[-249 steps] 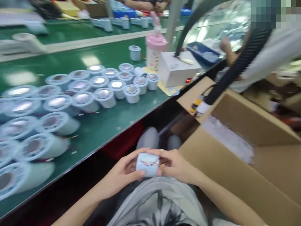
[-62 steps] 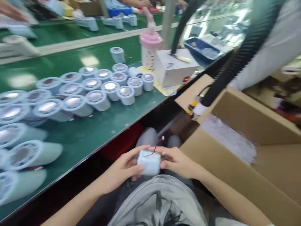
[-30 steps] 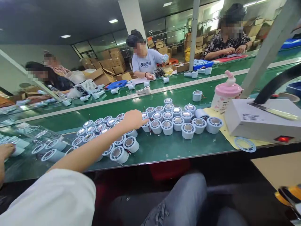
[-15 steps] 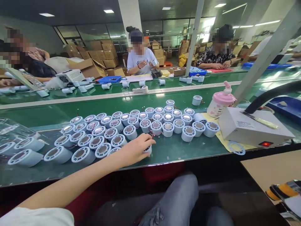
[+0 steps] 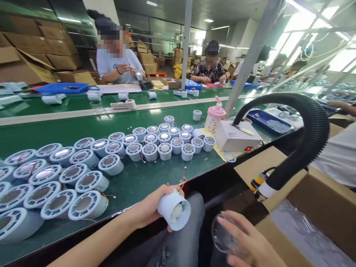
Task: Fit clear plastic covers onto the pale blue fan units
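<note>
One box (image 5: pixel 328 198) holds clear plastic (image 5: pixel 306 226); left grip (image 5: pixel 151 205) holds a blue housing (image 5: pixel 167 208).

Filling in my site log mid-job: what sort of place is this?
Likely a factory assembly line: rows of matching light-blue housings on a long green bench, people handling parts across it, and stacked cardboard boxes behind.

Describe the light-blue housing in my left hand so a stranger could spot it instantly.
Start at the green worktable, crowded with slot-ringed housings. On the camera's side of its near edge, the left hand holds one light-blue housing. Unlike the slot-ringed ones, it shows a wide, open end to the camera, with something whitish inside.
</note>
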`<state>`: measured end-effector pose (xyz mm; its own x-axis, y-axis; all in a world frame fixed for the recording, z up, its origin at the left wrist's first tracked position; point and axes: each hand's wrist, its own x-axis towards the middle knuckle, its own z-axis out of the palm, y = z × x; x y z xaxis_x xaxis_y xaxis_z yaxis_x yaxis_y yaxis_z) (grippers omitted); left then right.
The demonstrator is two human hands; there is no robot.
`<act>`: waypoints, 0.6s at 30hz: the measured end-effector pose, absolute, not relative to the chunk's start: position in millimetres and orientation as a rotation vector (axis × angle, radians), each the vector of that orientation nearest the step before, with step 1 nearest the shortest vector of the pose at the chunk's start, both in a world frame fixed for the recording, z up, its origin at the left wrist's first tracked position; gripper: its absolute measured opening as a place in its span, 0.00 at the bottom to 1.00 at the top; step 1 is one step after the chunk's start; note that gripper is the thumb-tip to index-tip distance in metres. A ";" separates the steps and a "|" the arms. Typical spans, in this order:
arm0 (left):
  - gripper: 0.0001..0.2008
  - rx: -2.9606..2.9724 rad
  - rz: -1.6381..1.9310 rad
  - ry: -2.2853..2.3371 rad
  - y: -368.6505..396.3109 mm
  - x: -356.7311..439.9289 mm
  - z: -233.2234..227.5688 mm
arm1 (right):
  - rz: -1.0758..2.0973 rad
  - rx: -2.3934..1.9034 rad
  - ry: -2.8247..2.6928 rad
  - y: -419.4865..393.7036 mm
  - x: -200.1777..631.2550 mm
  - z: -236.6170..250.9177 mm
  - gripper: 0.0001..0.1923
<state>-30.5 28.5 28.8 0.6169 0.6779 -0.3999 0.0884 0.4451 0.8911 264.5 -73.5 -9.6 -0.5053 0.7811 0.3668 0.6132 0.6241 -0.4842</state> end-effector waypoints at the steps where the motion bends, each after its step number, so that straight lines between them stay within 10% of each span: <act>1: 0.17 0.987 0.395 0.770 26.4 -20.8 22.4 | 0.313 -1.093 -2.321 -69.5 250.3 -9.9 0.24; 12: 0.12 1.813 0.125 0.712 24.5 7.2 28.8 | 0.049 -1.404 -2.418 -54.4 202.5 14.6 0.27; 18: 0.11 1.997 0.135 0.704 16.0 0.2 25.6 | 0.393 -1.450 -2.394 -50.8 204.2 5.7 0.10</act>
<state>0.2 16.0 25.6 0.8262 0.5299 -0.1915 0.4217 -0.3561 0.8339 204.2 -50.8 5.7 -0.4376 0.8907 0.1235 0.8044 0.4491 -0.3889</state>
